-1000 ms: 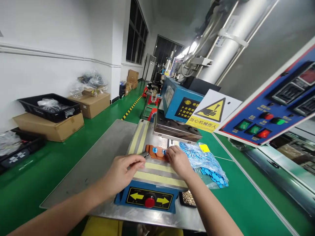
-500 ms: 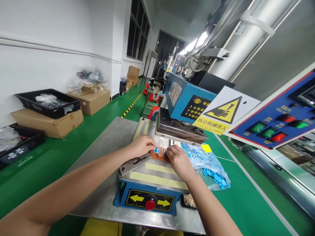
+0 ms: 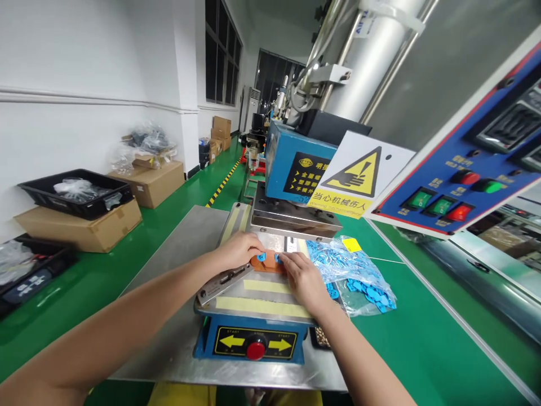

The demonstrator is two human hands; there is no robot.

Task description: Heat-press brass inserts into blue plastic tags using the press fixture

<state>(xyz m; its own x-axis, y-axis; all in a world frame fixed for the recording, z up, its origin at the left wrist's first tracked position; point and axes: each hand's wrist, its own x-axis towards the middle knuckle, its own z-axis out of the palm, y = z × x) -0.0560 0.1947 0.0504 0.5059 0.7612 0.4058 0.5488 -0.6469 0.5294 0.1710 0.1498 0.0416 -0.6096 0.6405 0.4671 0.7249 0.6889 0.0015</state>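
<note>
An orange block (image 3: 269, 263) sits on the machine's metal bed, under the front edge of a steel pressing plate (image 3: 296, 220). My left hand (image 3: 242, 250) is closed at the block's left end, its fingertips pinching a small blue plastic piece (image 3: 261, 256). At the other end my right hand (image 3: 305, 276) is closed, thumb and fingers on a second small blue plastic piece (image 3: 277, 257). Both pieces lie against the block; the fingers partly hide them. A slotted metal bar (image 3: 224, 283) is fixed left of the block.
A clear bag of blue pieces (image 3: 367, 290) lies to the right, near a black tray of brass-coloured parts (image 3: 322, 337). A red button (image 3: 256, 349) is on the machine's front. A warning sign (image 3: 359, 175) and control panel (image 3: 465, 186) hang at upper right.
The view has turned slightly, so the machine appears further left. The left blue piece now sits flatter at the orange block. Both hands stay at its two ends.
</note>
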